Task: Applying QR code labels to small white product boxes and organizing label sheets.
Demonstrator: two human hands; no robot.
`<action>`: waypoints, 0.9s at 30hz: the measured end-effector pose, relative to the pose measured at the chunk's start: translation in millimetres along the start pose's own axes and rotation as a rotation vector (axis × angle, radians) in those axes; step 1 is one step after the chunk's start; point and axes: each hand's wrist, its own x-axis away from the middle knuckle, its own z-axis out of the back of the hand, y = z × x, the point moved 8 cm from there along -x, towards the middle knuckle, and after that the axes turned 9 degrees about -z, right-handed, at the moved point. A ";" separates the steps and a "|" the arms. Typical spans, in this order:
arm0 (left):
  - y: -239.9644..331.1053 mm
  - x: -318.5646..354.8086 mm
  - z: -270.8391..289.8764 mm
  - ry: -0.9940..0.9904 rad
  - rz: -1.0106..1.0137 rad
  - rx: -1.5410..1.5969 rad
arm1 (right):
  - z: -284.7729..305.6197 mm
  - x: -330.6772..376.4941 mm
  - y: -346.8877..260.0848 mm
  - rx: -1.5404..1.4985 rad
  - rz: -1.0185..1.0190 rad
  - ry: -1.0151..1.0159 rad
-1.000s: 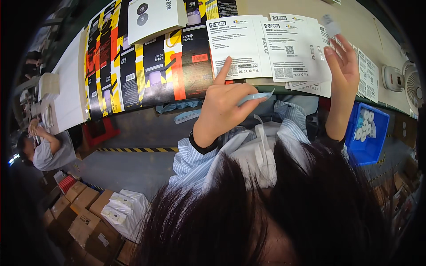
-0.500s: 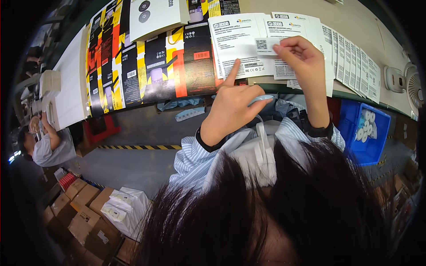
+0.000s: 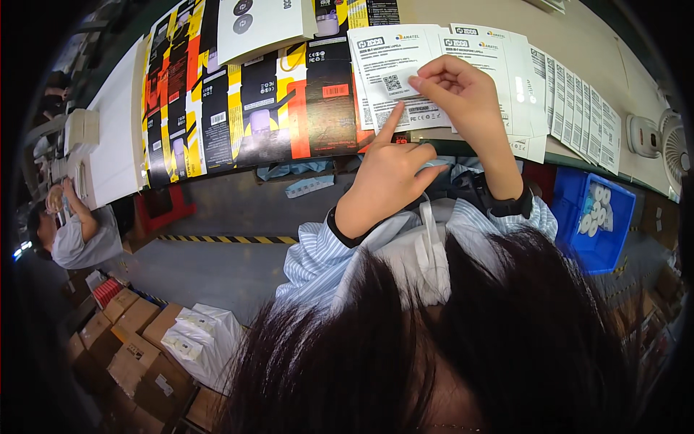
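Observation:
A white printed sheet (image 3: 374, 54) lies on a stack of similar sheets at the table's front edge. Thumb and index finger of my right hand (image 3: 466, 94) pinch the right end of a small white QR-code sticker (image 3: 392, 83), which lies over the sheet's middle; whether it is stuck down I cannot tell. With its index finger stretched out, my left hand (image 3: 390, 173) touches the sheet just below the sticker. Its thumb stands apart and nothing shows in it. A second group of printed sheets (image 3: 473, 61) lies beside, partly behind my right hand.
Fanned white sheets (image 3: 585, 108) and a small white fan (image 3: 674, 141) are at the right. Black, yellow and orange printed boxes (image 3: 267, 116) cover the left, with a white stack (image 3: 264, 29) on them. A blue bin (image 3: 596, 246) with white rolls stands below. Another person (image 3: 87, 231) sits far left.
My right hand has moved left and brought the sticker from the sheet's right edge onto its middle. My left hand has shifted slightly right, its finger still on the sheet.

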 end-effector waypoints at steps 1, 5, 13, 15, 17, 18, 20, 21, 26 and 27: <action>-0.6 0.2 -0.6 0.004 0.002 0.008 | 2.7 -2.9 2.5 0.114 0.027 0.054; -4.6 2.2 -1.8 -0.017 0.022 0.016 | 2.0 -2.4 -3.7 0.385 -0.007 0.143; -5.5 0.4 1.4 -0.011 0.034 0.041 | 7.0 -5.0 -4.7 0.365 0.016 0.162; -6.4 0.9 1.3 -0.009 0.041 0.044 | 10.2 -6.6 0.1 0.276 0.018 0.147; -7.2 2.4 -0.2 -0.015 0.046 0.041 | 12.6 -6.5 1.9 0.170 0.059 0.130; -7.4 2.6 0.1 -0.014 0.049 0.043 | 12.9 -7.1 2.5 0.171 0.056 0.129; -6.2 2.6 1.7 0.004 0.042 0.048 | 10.8 -7.4 3.5 0.143 0.054 0.093; -6.7 2.3 1.6 0.004 0.043 0.048 | 10.5 -7.0 2.2 0.143 0.053 0.092; 0.1 1.1 4.8 0.026 0.002 0.041 | 8.7 -6.7 4.1 0.082 0.017 0.047; 1.2 1.3 5.5 0.026 0.003 0.040 | 9.2 -6.3 2.9 0.081 0.017 0.047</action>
